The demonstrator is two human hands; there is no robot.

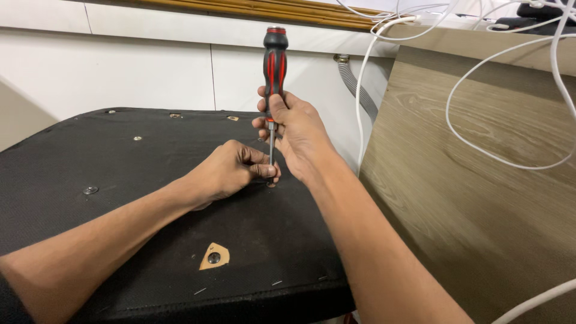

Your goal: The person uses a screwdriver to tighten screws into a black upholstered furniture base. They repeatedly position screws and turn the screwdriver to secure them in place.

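Big black fabric-covered panel (120, 180) fills the near left, lying flat, and a pale wood-grain board (468, 180) leans in on the right with white cables (480, 150) looping across it. A grey ribbed hose (358, 87) drops down the white wall at the far side. On the panel, a torn patch near the front edge shows a round metal fitting (213, 258), and more small fittings dot the left and far edges, one at (90, 190).

Now the hands, middle of the panel. Right hand (297, 135) is wrapped closed around the lower grip of a black-and-red screwdriver (275, 63), standing upright, tip down on the fabric. Left hand (231, 171) is curled, fingertips pinching the shaft right at the tip (whatever sits under that tip is hidden, so I can't tell if there's a screw).

Risk, as I read it: the blade is close against those left fingertips, so a slip under downward pressure could jab them or tear the fabric. A tilted shaft could also cause the tip to skid off.
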